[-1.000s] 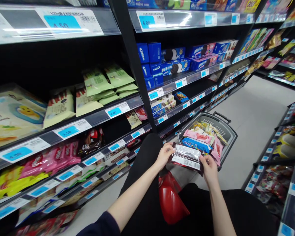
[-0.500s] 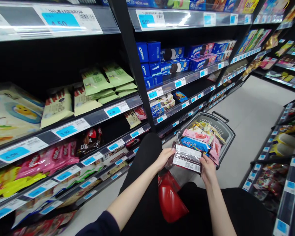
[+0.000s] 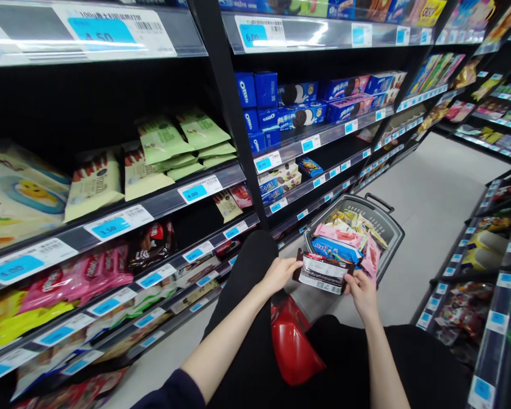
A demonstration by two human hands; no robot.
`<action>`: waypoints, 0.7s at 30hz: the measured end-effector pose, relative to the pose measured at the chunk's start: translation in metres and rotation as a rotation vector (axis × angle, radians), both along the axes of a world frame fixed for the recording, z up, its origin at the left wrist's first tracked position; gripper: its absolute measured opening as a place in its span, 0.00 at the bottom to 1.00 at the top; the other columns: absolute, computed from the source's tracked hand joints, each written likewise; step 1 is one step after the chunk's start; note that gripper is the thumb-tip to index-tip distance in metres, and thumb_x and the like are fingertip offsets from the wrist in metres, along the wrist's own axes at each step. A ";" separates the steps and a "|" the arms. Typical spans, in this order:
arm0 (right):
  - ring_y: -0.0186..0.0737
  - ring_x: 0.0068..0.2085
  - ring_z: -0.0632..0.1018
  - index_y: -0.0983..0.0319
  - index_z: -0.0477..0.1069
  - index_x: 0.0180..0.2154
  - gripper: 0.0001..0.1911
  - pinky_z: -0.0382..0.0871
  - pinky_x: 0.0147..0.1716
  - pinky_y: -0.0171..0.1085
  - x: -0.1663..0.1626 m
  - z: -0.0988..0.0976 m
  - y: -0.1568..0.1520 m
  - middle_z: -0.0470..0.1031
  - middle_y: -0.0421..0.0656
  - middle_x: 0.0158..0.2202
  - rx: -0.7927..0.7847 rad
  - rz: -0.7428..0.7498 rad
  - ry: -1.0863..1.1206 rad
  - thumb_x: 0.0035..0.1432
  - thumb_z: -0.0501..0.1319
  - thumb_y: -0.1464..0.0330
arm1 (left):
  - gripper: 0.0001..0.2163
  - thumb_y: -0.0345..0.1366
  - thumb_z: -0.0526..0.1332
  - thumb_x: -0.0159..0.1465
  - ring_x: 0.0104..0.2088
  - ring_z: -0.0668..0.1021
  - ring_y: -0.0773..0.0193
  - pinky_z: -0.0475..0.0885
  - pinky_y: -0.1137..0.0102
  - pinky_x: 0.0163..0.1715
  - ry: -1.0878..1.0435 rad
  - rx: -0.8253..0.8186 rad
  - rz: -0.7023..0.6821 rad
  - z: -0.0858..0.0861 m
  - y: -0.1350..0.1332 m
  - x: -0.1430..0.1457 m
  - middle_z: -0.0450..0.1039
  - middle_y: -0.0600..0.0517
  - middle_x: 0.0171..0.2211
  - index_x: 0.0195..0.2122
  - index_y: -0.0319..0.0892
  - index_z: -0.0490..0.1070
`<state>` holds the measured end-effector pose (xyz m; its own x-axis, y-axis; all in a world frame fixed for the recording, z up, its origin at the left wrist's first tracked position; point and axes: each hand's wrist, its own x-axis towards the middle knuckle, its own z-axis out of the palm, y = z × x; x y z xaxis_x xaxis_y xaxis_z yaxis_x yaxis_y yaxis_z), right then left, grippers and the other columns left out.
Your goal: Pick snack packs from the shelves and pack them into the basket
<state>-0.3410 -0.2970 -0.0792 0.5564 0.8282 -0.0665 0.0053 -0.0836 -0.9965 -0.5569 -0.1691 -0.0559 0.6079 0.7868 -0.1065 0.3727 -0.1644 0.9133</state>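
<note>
Between both hands I hold a dark brown snack packet [image 3: 325, 272], its pale printed label with small text and a barcode turned up toward me. My left hand [image 3: 280, 275] pinches its left end, while my right hand [image 3: 363, 291] grips the right end with thumb and fingers. Just beyond the packet, a grey shopping basket [image 3: 395, 234] stands on the floor. Inside it lie a blue packet [image 3: 334, 250], pink packets [image 3: 339, 234] and several yellowish ones. The held packet hides the basket's near edge.
A shelf unit runs along the left, with green snack bags [image 3: 164, 142], pink packets [image 3: 74, 282] and blue Oreo boxes [image 3: 266, 91]. Low shelving [image 3: 496, 318] lines the right side. A glossy red object [image 3: 293, 343] is between my knees. Pale floor [image 3: 443, 170] stretches ahead.
The packet has tipped slightly in my hands, so its dark upper edge with red lettering shows more. Both hands keep their hold. The view has shifted a little.
</note>
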 end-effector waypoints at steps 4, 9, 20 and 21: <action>0.42 0.22 0.76 0.61 0.68 0.24 0.17 0.71 0.25 0.38 0.007 0.002 -0.008 0.75 0.42 0.20 0.016 0.049 0.039 0.41 0.68 0.56 | 0.25 0.55 0.52 0.59 0.17 0.69 0.71 0.66 0.75 0.21 -0.198 -0.277 -0.058 0.000 0.000 0.002 0.73 0.51 0.20 0.27 0.35 0.74; 0.44 0.31 0.77 0.62 0.75 0.28 0.17 0.71 0.32 0.39 0.020 0.001 -0.013 0.78 0.44 0.29 0.022 0.144 -0.099 0.50 0.61 0.54 | 0.33 0.59 0.55 0.54 0.24 0.76 0.60 0.73 0.67 0.19 -0.479 -0.651 -0.009 0.000 0.004 0.003 0.75 0.42 0.26 0.42 0.28 0.74; 0.42 0.28 0.77 0.63 0.72 0.38 0.26 0.71 0.31 0.39 0.008 -0.010 0.002 0.77 0.43 0.24 -0.065 -0.114 -0.013 0.37 0.69 0.56 | 0.22 0.42 0.63 0.51 0.19 0.71 0.69 0.65 0.75 0.20 -0.238 -0.371 0.143 -0.024 0.002 0.013 0.71 0.55 0.19 0.44 0.34 0.71; 0.42 0.28 0.77 0.64 0.74 0.35 0.25 0.71 0.31 0.40 0.009 -0.011 0.002 0.77 0.44 0.24 -0.082 -0.122 0.007 0.36 0.70 0.55 | 0.17 0.42 0.63 0.51 0.18 0.69 0.70 0.64 0.76 0.20 -0.234 -0.354 0.158 -0.025 0.002 0.014 0.69 0.55 0.18 0.37 0.34 0.74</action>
